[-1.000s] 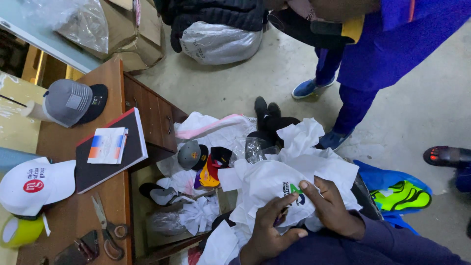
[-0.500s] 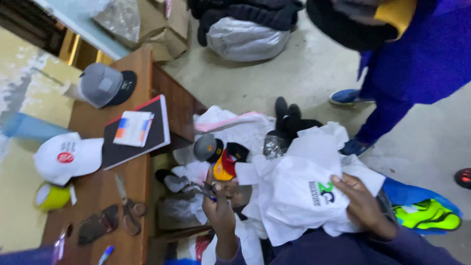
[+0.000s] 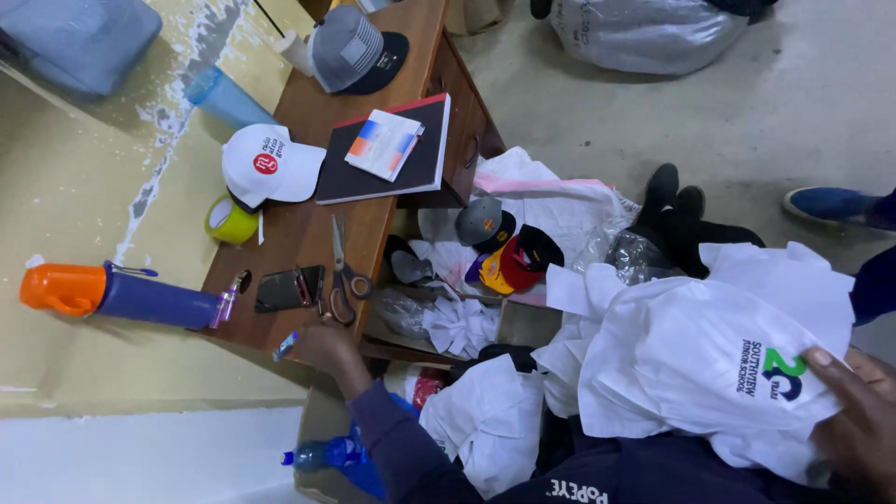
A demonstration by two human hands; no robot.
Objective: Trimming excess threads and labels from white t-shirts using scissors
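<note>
Left hand (image 3: 322, 343) is stretched out to the edge of the wooden desk (image 3: 280, 233), arm in a dark sleeve reaching away from the body; its fingers sit right at the handle loops of the scissors (image 3: 343, 271), touching or about to (cannot tell if it has closed on them, fingers are partly hidden and blurred). The scissors lie flat on the desk just beyond the hand, long axis running away from it, loops toward the hand, blades pointing toward the black notebook (image 3: 387, 154). A dark phone (image 3: 280, 289) lies just beside the loops. Left hand is far nearer the scissors than the right. Right hand (image 3: 859, 420) is low at the frame's right edge, lying flat with fingers spread over a white shirt (image 3: 709, 364) bundled on the lap, thumb near its green and blue logo, pressing rather than gripping. Also on the desk: white cap (image 3: 266, 168), grey cap (image 3: 350, 47), yellow tape roll (image 3: 229, 219). More caps and cloth sit in the open drawer (image 3: 495, 252).
</note>
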